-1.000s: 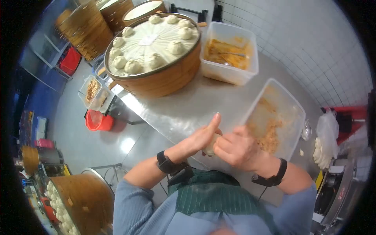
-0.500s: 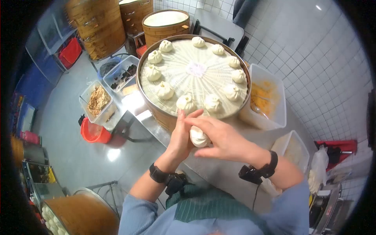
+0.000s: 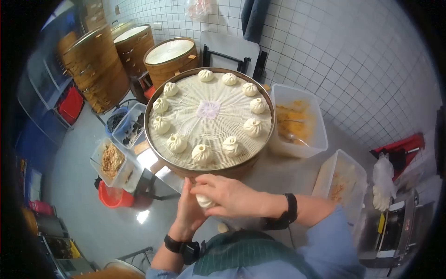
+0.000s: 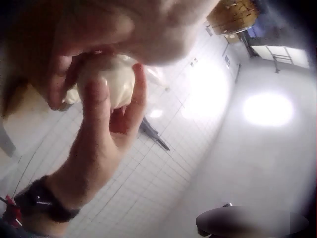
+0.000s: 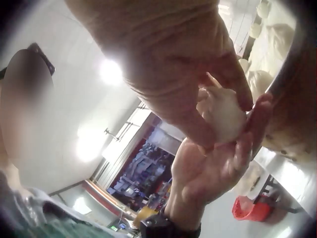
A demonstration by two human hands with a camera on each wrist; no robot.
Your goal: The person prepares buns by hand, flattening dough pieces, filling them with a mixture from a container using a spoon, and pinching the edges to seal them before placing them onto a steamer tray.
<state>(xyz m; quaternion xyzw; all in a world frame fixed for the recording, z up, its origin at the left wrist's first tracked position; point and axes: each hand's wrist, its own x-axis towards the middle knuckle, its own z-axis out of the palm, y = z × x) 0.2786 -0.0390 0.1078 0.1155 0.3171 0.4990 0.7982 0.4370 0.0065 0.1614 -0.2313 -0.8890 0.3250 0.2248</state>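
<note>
In front of the wide bamboo steamer (image 3: 222, 132), both hands are round one pleated bun (image 3: 204, 201). My left hand (image 3: 186, 211) cradles it from below and the side; in the left wrist view its thumb and fingers grip the white dough (image 4: 119, 84). From above, my right hand (image 3: 234, 195) curls over the bun, thumb on one side and fingers on the other, as the right wrist view shows. The bun's top is partly hidden under the right hand. Several pleated buns (image 3: 202, 153) sit in a ring on the steamer's woven liner.
Right of the steamer stands a clear tub (image 3: 320, 139) with orange filling and a spoon. Nearer is another tub (image 3: 355, 179) with filling scraps. At left are a tub of brown filling (image 3: 111, 160), a red bucket (image 3: 116, 197) and stacked steamers (image 3: 95, 69).
From over the table near the scraps tub, the hands have moved left to the steamer's near edge with the bun. The right hand has gone from a closed fist beside it to curling over it.
</note>
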